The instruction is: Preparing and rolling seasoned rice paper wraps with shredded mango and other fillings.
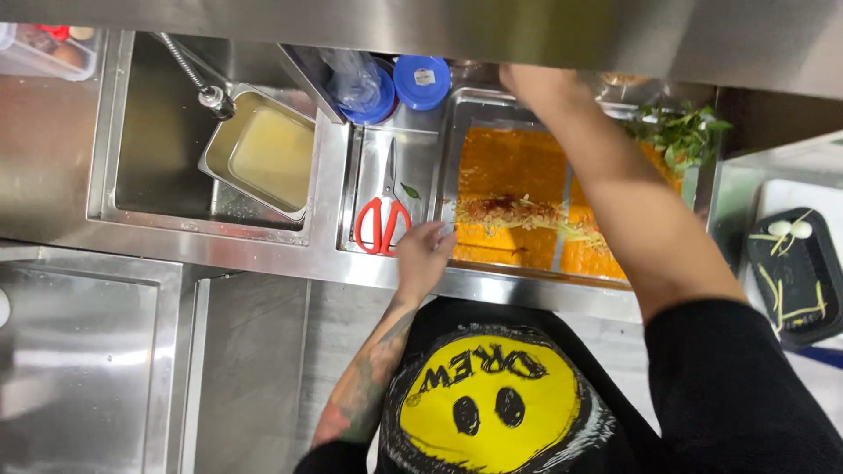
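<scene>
My left hand (pixel 424 253) rests on the near left rim of a steel tray (pixel 450 149), fingers loosely spread, holding nothing. Orange sheets (pixel 509 162) line the tray, with a strip of shredded filling (pixel 527 213) lying across them. Red-handled scissors (pixel 384 221) lie just left of this hand in a smaller steel tray. My right arm stretches over the orange sheets to the far edge. My right hand (pixel 527 81) is there, partly hidden under a steel shelf, so its fingers cannot be made out. Green herbs (pixel 680 132) are piled at the tray's far right.
A sink at the left holds a steel pan of pale liquid (pixel 268 154) under a spring faucet (pixel 209 92). Blue-lidded tubs (pixel 421 81) stand at the back. A black tray (pixel 795 272) with white round pieces and pale shreds sits at the right.
</scene>
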